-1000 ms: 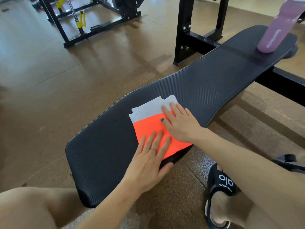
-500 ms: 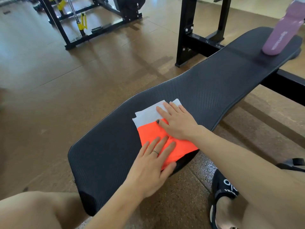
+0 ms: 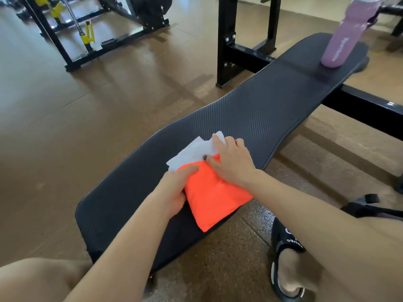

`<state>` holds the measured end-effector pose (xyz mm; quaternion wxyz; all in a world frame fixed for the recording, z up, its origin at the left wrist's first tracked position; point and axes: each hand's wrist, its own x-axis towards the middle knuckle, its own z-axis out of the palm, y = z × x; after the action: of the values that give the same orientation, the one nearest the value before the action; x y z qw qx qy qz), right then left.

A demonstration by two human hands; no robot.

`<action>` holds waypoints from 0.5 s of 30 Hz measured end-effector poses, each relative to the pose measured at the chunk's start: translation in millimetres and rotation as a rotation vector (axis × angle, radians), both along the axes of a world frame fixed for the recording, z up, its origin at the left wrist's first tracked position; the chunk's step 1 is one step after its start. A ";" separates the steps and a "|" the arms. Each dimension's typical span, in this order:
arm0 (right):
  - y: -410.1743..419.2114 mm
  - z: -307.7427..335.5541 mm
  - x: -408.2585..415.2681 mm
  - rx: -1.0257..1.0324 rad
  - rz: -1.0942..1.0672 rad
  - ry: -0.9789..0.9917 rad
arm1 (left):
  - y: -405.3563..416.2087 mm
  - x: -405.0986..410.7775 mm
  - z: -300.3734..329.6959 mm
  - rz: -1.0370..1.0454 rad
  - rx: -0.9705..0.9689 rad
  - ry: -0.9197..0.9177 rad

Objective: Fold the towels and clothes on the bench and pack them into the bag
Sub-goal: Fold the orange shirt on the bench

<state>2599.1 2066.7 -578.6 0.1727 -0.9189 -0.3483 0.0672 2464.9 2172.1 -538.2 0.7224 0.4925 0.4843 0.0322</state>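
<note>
Nearest, a bare knee at the lower left and a foot in a black sandal (image 3: 285, 258) on the speckled floor (image 3: 229, 258) at the lower right. Just beyond, the folded bundle: an orange cloth (image 3: 213, 199) stacked on a white towel (image 3: 194, 152), lying on the near half of the black padded table (image 3: 261, 114), one orange corner hanging over the near edge. Left hand (image 3: 172, 190) at the bundle's left side, fingers curled under and round the orange edge — a real hold. Right hand (image 3: 232, 162) over the top right, fingers bent down onto the white towel, thumb pressed at the seam between white and orange; whether pinching or only pressing, cannot tell. Probably light and soft, no stiffness at all, so likely to sag and unfold if lifted by one corner — best taken from both sides with a palm beneath, layers squeezed together. Ribbed padding looks grippy rather than slick. Farther along the table, a purple bottle (image 3: 344, 40) standing near the far end. Beyond that, black steel uprights (image 3: 224, 40), a rack with yellow fittings (image 3: 87, 35), brown gym flooring. No bag in view.
</note>
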 end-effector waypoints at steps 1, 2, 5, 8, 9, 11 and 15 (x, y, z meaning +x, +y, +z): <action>-3.1 1.5 -1.3 0.014 -0.006 0.036 | -2.1 -1.1 3.9 -0.002 -0.036 -0.012; -6.8 3.3 -2.6 0.050 -0.022 0.098 | -4.7 -2.4 7.1 -0.001 -0.051 -0.016; -22.4 15.6 -8.3 0.194 -0.090 0.381 | -13.6 -10.3 24.7 -0.025 -0.066 -0.050; -39.1 28.6 -11.8 0.283 -0.163 0.645 | -21.7 -19.5 50.1 -0.137 -0.057 -0.086; -46.4 36.5 -15.6 0.327 -0.196 0.765 | -24.5 -22.7 60.6 -0.193 -0.048 -0.098; -62.5 51.5 -24.3 0.423 -0.200 1.078 | -30.1 -27.4 82.3 -0.292 -0.026 -0.125; -111.9 94.4 -40.7 0.585 -0.124 1.476 | -54.1 -34.2 127.3 -0.398 0.045 -0.172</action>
<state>2558.4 1954.8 -484.2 0.5965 -0.5723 -0.0956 0.5546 2430.7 2118.0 -410.8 0.7421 0.5896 0.3133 -0.0584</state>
